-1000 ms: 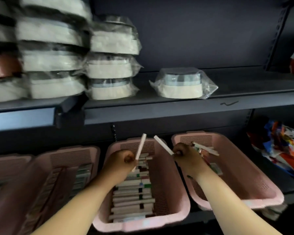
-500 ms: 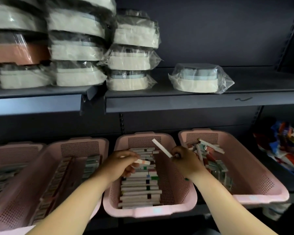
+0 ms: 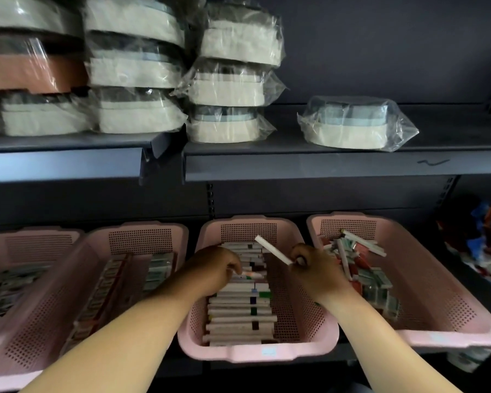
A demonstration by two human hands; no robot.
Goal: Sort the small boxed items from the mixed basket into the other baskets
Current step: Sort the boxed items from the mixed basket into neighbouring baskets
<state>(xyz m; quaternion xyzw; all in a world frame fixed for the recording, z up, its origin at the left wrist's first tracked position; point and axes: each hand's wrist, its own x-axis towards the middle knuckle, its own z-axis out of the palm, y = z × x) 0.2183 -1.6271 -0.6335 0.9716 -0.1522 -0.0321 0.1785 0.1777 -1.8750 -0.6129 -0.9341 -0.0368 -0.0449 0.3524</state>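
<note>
The left hand [image 3: 210,272] pinched a pink-tipped box [image 3: 251,275] against the row [image 3: 238,313] beneath it — the right hand [image 3: 316,268] pinched a white box [image 3: 272,250] slanting up to its left, the mixed basket [image 3: 442,293] just right of it.

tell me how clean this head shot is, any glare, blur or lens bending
Head view: dim, shelf back nearly black; glare streaks on the wrapped containers, smeared at upper left; wide lens splays the mixed basket outward; the left hand holding a pink-tipped box and right hand pinching a white box over the middle basket read fairly sharp; packets at far right dark, blurred.
</note>
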